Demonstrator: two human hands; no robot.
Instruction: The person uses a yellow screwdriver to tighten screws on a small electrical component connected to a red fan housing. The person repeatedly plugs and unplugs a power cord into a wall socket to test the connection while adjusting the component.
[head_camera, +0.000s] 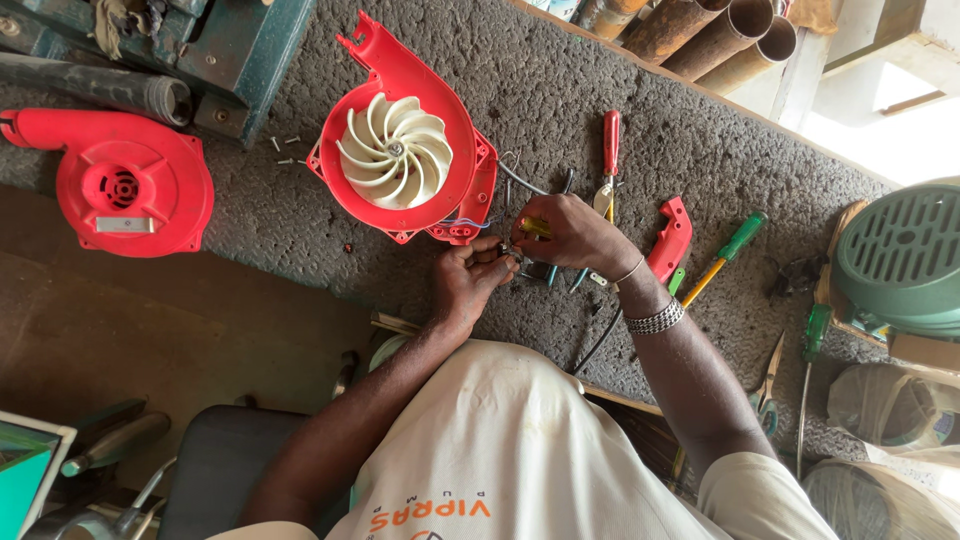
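A rough, pebbled grey mat (560, 110) covers the workbench, its surface grainy like coarse rubber. At the right edge sits a round green metal housing (905, 255) with a slatted grille. On the left lies 1 smooth red plastic blower cover (130, 185), snail-shaped, with a small round vent at its centre. Near the middle, just above the hands, stands the opened red blower housing (405, 140), glossy moulded plastic in a scroll shape, holding a cream impeller (393, 152) with curved vanes around a small hub; thin wires trail from its lower edge toward the hands. Rusty steel pipes (715, 35) lie at the top. A green-handled screwdriver (728, 252) and a curved red plastic handle piece (672, 238) rest right of the hands, with red-handled pliers (609, 160) above. The right hand (575, 235), a beaded metal bracelet at its wrist, grips a small yellow-handled tool (535, 227). The left hand (468, 280) is curled, pinching a small dark part that cannot be made out.
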